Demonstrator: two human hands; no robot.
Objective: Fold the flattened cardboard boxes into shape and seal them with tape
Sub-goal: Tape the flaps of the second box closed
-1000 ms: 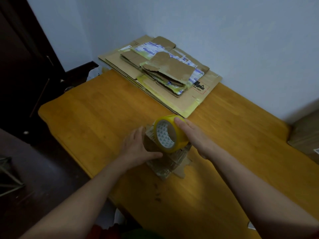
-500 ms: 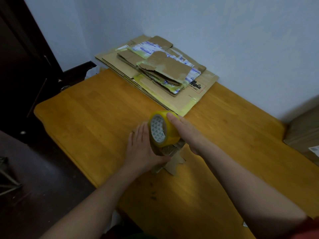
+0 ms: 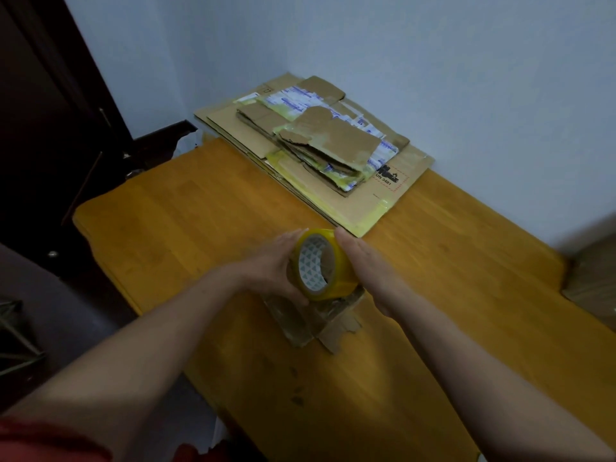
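Tape roll (image 3: 321, 265): yellow, on edge, core hole facing cam/left, white liner w/ triangle print. It's clamped between both hands, sitting right over the small cardboard box (image 3: 313, 320); can't tell if it's touching the box top.

L hand (image 3: 266, 266): wrapped on the roll's left side, thumb curled under the lower rim, fingers up over the top edge. Firm hold.

R hand (image 3: 370, 270): pressed flat vs the roll's right side. The digits that show are straight, not curled. Palm side is hidden behind the roll.

Small box: mid-table, near the front edge. Crumpled, shiny w/ clear tape, and a torn flap sticks out at near-right. Mostly hidden under roll + hands.

Stack of flattened boxes (image 3: 320, 151): far end of the wooden table (image 3: 186, 228), against the wall (image 3: 433, 61), well apart from the hands. Several layers w/ yellowish tape strips and blue/white labels. Bottom sheet reads "UN 3481". Far-left corner overhangs the table edge.

Other: dark door (image 3: 43, 111) at left, brown carton (image 3: 593, 288) at the right frame edge, red sleeve (image 3: 50, 441) bottom-left.
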